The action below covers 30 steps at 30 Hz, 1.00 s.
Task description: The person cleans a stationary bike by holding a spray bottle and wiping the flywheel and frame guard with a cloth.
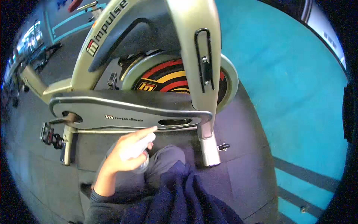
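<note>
My left hand (125, 151) is in front of the lower frame of an exercise bike, its index finger stretched toward the grey chain guard (93, 112). The other fingers are closed around a spray bottle (143, 164) with a white head and a clear body. Much of the bottle is hidden behind the hand. On the guard, near the fingertip, is a dark oval slot (175, 122). My right hand is out of view.
The bike's flywheel (171, 76) and upright post (203, 48) stand beyond the guard. A pedal (46, 133) sticks out at left. The bike's foot (209, 153) has a small wheel (223, 146). Turquoise floor (291, 93) lies to the right.
</note>
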Each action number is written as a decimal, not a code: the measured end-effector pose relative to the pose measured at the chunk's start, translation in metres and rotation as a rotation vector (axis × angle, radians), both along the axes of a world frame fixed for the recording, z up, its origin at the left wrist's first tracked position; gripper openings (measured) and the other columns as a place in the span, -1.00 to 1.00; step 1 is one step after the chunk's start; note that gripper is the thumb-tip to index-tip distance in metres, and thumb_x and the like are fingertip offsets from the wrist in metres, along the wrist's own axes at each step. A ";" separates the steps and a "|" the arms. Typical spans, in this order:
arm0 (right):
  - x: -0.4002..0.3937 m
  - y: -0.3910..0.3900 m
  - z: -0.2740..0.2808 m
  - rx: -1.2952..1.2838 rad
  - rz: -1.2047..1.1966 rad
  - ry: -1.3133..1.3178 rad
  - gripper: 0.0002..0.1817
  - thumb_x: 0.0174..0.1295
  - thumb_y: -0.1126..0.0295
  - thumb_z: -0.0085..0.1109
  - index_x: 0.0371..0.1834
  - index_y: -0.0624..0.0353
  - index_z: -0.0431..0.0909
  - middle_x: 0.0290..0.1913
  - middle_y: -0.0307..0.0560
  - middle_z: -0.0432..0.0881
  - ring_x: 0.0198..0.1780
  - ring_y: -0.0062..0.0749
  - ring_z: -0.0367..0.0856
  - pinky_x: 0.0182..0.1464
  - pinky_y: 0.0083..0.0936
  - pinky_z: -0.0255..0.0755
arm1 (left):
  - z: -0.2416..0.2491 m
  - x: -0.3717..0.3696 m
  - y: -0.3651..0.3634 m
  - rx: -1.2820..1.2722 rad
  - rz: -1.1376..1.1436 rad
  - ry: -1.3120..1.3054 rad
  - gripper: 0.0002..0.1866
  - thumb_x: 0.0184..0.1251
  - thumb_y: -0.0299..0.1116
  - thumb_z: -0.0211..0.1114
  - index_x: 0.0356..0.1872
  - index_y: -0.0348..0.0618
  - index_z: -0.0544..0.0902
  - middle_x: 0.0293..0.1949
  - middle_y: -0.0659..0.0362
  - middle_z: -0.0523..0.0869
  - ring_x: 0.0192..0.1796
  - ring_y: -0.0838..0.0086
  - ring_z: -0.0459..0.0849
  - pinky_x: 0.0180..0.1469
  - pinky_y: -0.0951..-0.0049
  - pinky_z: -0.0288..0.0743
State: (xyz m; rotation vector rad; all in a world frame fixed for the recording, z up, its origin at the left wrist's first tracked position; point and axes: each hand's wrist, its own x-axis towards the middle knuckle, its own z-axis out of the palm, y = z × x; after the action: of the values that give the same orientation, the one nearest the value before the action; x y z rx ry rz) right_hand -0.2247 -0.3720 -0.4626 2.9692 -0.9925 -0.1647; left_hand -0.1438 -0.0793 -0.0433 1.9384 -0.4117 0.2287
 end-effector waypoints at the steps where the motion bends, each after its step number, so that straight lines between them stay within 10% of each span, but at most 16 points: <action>1: -0.003 0.000 -0.002 -0.005 0.006 0.000 -0.33 0.16 0.18 0.13 0.37 -0.21 0.15 0.36 0.09 0.17 0.34 0.16 0.19 0.09 0.25 0.33 | 0.004 -0.001 -0.003 -0.005 0.042 0.028 -0.25 -0.16 -0.46 0.19 0.27 -0.26 0.41 -0.26 0.12 0.68 -0.20 0.39 0.66 -0.03 0.43 0.50; 20: -0.051 -0.012 0.033 -0.046 -0.033 -0.009 -0.39 0.15 0.26 0.12 0.33 -0.19 0.22 0.27 0.08 0.28 0.26 0.13 0.29 0.08 0.17 0.36 | 0.025 0.019 0.013 -0.242 0.063 0.074 -0.34 -0.11 -0.65 0.14 0.20 -0.21 0.39 -0.23 0.13 0.59 -0.16 0.47 0.63 -0.06 0.47 0.48; 27: -0.064 -0.065 0.086 0.536 0.085 -0.346 -0.42 0.13 0.29 0.16 0.27 0.02 0.29 0.09 0.12 0.43 0.11 0.10 0.42 0.15 -0.20 0.35 | 0.000 0.043 0.006 -0.197 0.176 -0.041 -0.36 -0.08 -0.64 0.13 0.19 -0.21 0.33 -0.29 0.13 0.59 -0.23 0.49 0.60 -0.10 0.50 0.47; 30: -0.048 -0.072 0.094 1.181 -0.362 -0.548 -0.41 0.31 0.11 0.14 0.28 0.23 0.29 0.18 0.03 0.49 0.20 -0.30 0.43 0.23 -0.47 0.23 | -0.008 0.053 0.002 -0.204 0.246 -0.156 -0.40 -0.06 -0.64 0.11 0.15 -0.22 0.33 -0.29 0.13 0.58 -0.27 0.52 0.57 -0.14 0.54 0.46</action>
State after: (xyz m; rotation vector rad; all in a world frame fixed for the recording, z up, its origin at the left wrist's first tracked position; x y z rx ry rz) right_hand -0.2728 -0.4440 -0.3691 3.9054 -2.1047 0.1420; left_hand -0.0905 -0.0773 -0.0509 1.7728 -0.2401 0.5628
